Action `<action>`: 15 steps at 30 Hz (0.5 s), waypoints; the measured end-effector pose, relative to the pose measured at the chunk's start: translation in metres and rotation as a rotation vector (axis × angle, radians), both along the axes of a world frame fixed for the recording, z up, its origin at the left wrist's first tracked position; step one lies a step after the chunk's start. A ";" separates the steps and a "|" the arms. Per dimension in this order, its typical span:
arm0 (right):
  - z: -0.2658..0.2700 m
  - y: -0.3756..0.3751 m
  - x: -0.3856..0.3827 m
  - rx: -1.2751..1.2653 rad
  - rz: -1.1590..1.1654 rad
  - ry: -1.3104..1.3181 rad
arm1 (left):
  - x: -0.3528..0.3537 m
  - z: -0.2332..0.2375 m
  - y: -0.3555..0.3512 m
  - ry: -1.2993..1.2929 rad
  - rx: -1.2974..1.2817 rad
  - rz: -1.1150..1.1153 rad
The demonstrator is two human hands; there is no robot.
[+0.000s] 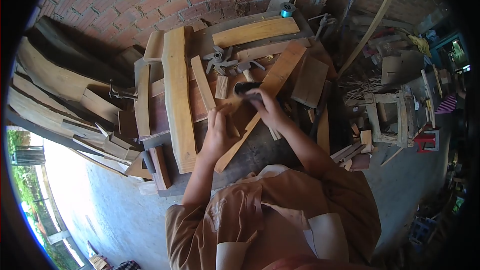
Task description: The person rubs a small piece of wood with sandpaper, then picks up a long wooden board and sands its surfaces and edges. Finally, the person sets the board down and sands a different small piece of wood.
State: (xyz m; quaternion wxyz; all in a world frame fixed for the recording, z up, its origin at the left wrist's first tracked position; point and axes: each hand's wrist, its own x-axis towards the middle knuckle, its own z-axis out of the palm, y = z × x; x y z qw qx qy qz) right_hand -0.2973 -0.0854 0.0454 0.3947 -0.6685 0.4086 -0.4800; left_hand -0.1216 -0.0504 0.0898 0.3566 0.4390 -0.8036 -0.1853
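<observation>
Head view, the only one. Step in hand, by my read: close two-handed handling of a short wood piece (234, 129), mid-tabletop (260, 152). The left hand (218, 129) is at 7 o'clock of the work spot, fingers curled and seemingly gripping that piece. The right hand (269, 110) is at 2 o'clock, fingers reaching in over it beside a dark round item (245, 88); blurred, can't tell if it's open or closed on anything. Next move calls for a firm left grip and right fingertips kept controlled at the near edge, I judge.

Counts: hands, two. Short wood piece, one. Dark round item, one. Hammer (248, 73), one, at 12. Star-shaped metal part (219, 60), one, at 11. Small block (222, 87), one, at 11, beside one narrow strip (202, 81). Long pale board (178, 95), one, at 9 to 10. Diagonal board (284, 70), one, running from 1 down to 6, passing under the right arm. Thick block (310, 82), one, at 2. Flat board (255, 31), one, far side at 12. Teal spool (287, 10), one, at 1. Clamp (120, 93), at least one, at 10. Leaning slabs far left: several, overlapping, exact count unclear.
</observation>
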 end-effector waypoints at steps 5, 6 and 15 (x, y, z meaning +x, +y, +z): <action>-0.019 -0.021 -0.008 -0.008 -0.084 0.046 | -0.002 0.007 -0.002 -0.005 0.011 -0.020; -0.006 -0.006 0.002 -0.007 -0.062 0.006 | -0.002 0.005 -0.002 -0.029 -0.008 -0.033; -0.021 -0.027 -0.005 0.106 -0.131 0.120 | 0.004 0.005 -0.007 0.021 -0.011 0.002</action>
